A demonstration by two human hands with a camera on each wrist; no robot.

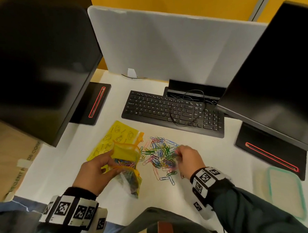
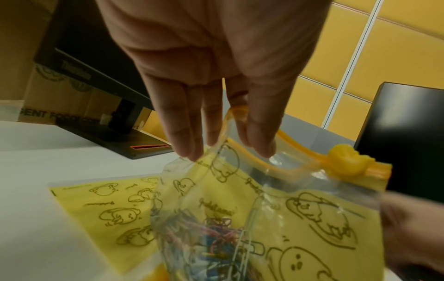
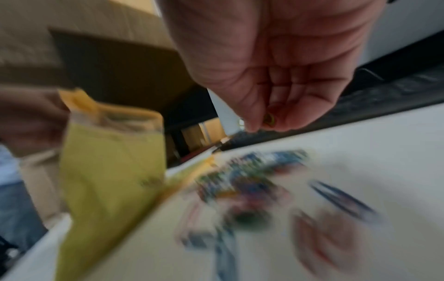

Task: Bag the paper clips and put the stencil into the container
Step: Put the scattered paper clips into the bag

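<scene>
Clips part bagged, stencil untouched

Bagging is well under way but not finished, by my reckoning. The left hand (image 1: pixel 97 172) holds the zip bag (image 1: pixel 127 164) up off the desk (image 1: pixel 214 148), fingers and thumb pinching the orange-edged mouth so that it gapes toward the pile; through the clear plastic a tangle of coloured clips already sits in the bottom. The right hand (image 1: pixel 186 159) hovers at the near right edge of the loose paper clips (image 1: pixel 160 152), fingertips drawn together. The right wrist view shows something small and green-yellow nipped between them, most likely one clip, though blur keeps me from being sure.

A good heap remains on the desk just right of the bag, with stragglers trailing toward the person, so I judge several more handfuls are needed before the slider can be drawn across.

The yellow stencil (image 1: pixel 113 138) lies flat under and behind the bag, beside the keyboard (image 1: pixel 171 110). The container (image 1: pixel 285 191), green-rimmed, sits well apart at the near right, close to a monitor base (image 1: pixel 271 154). That whole second half is still to do.
</scene>
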